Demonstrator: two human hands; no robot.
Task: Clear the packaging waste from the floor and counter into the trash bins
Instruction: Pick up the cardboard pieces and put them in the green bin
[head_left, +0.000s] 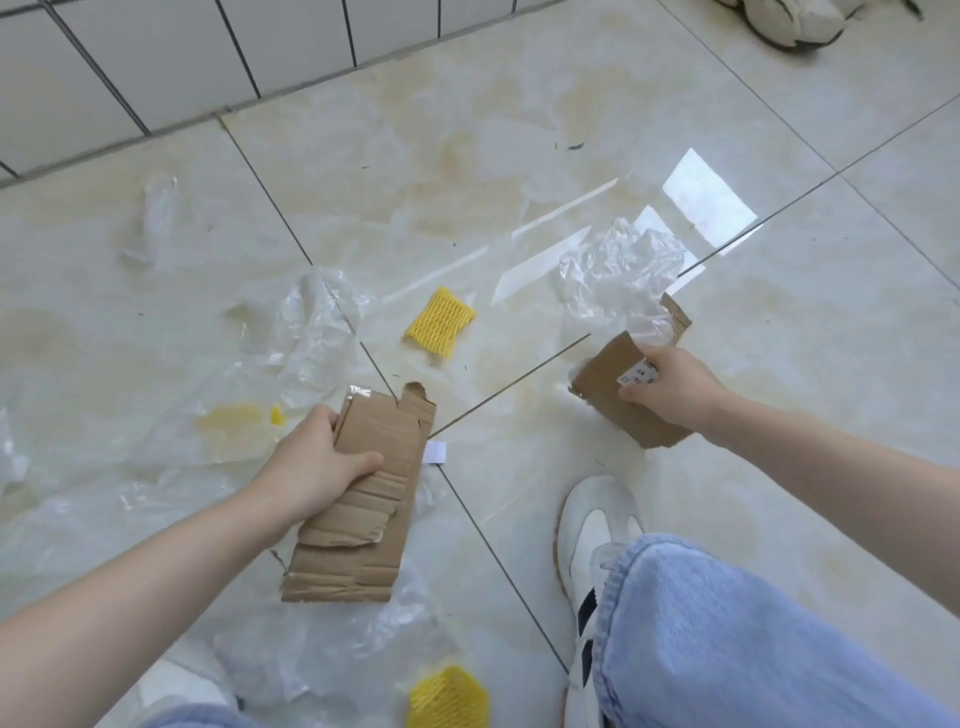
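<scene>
I'm looking down at a glossy cream tiled floor (779, 130) and both hands are busy: the left hand (311, 467) is curling its fingers and thumb round a long torn piece of brown corrugated cardboard (358, 519), and the right hand (670, 395) is gripping a smaller brown cardboard scrap with a white label (613, 395), with a crumpled clear plastic bag (618, 275) bunched up against it; whether the fingers are pinching that bag too, I cannot tell. I'm judging we're early on in the job, because plenty is waiting on the floor: a yellow foam fruit net (440, 322) is lying between the two hands and further out, a second yellow foam net (449, 696) is sitting near the bottom edge, a wide sheet of clear plastic film (171, 441) is spreading under and left of the left arm with something yellow showing through it, another clear crumpled wrapper (322, 312) is lying just beyond that, and a small white paper slip (435, 451) is peeking out beside the long cardboard. As for containers, no trash bin is showing anywhere in this view, and no counter either, so nothing I'm seeing is binned yet; both handfuls are needing a carry to wherever the bins are, and I'm reckoning several more pickups are coming after that
</scene>
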